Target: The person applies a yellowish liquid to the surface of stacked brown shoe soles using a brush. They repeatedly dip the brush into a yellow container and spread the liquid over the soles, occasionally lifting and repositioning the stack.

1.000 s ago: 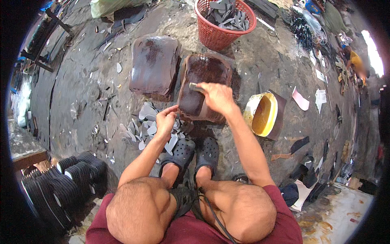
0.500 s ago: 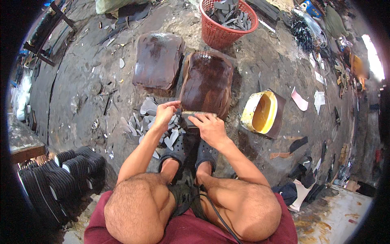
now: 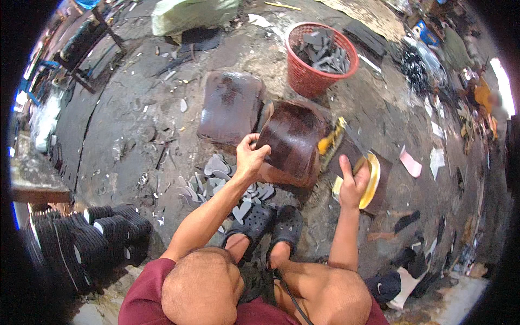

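Left of the bowed, glossy dark-brown sheet (image 3: 292, 138), a flat brown stack (image 3: 230, 105) looks coated. At the sheet's left edge, your left hand's (image 3: 250, 158) fingers pinch it; its face seems covered, though it isn't clear of the brown pile (image 3: 279, 176) beneath. To its right, a flat, yellow-smeared spreader (image 3: 329, 143) sits in your right hand's (image 3: 355, 187) curled fingers, before the yellow-rimmed container (image 3: 371, 184).
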The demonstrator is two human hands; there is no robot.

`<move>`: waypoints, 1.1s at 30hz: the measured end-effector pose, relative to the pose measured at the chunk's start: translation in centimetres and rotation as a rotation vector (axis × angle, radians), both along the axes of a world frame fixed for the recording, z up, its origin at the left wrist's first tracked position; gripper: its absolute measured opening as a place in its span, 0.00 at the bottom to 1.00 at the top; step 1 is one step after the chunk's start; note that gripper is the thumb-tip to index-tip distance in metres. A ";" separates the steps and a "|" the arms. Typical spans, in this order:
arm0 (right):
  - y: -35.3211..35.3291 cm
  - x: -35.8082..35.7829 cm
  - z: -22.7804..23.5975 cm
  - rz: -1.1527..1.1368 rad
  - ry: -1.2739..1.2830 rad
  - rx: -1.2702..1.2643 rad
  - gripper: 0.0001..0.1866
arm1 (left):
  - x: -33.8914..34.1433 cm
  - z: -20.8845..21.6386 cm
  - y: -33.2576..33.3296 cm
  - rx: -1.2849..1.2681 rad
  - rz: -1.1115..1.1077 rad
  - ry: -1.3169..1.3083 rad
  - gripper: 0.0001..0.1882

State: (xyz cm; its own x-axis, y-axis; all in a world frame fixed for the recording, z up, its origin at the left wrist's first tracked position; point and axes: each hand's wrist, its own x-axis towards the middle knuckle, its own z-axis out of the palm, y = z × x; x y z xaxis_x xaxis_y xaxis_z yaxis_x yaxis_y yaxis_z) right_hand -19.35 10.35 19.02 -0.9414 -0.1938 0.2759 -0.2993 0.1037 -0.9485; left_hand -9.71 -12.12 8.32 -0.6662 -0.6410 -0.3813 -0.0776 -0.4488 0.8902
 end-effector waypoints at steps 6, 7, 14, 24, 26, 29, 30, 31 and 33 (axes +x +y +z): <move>0.8 0.1 -0.2 0.038 -0.074 -0.014 0.08 | 1.5 1.2 -11.5 -0.082 0.239 0.108 0.24; 0.8 0.2 -0.4 0.053 -0.073 0.002 0.08 | 2.5 0.1 -13.6 -0.097 0.304 0.049 0.24; 1.0 -0.1 -0.4 0.015 -0.098 0.118 0.12 | 3.6 -2.5 -18.0 0.115 0.358 -0.163 0.24; -2.2 -3.2 0.9 0.136 -0.111 0.074 0.18 | 4.9 1.6 -9.0 -1.668 0.273 -0.472 0.23; -4.9 -5.6 -0.1 0.261 -0.062 0.120 0.20 | 6.4 -0.6 -5.3 -1.608 -0.195 -0.089 0.26; -8.4 -11.5 -3.2 0.361 0.042 0.354 0.23 | 5.2 -2.5 2.9 -1.488 -0.730 -0.007 0.31; -9.5 -12.1 -3.4 0.396 0.058 0.502 0.23 | 4.9 -2.8 4.1 -1.491 -0.766 -0.056 0.30; -10.7 -11.2 -3.7 0.347 0.129 0.667 0.22 | 5.2 -3.4 4.0 -1.525 -0.737 -0.049 0.29; -11.5 -10.1 -6.4 0.294 0.486 0.803 0.19 | 5.0 -4.2 4.2 -1.554 -0.702 -0.026 0.28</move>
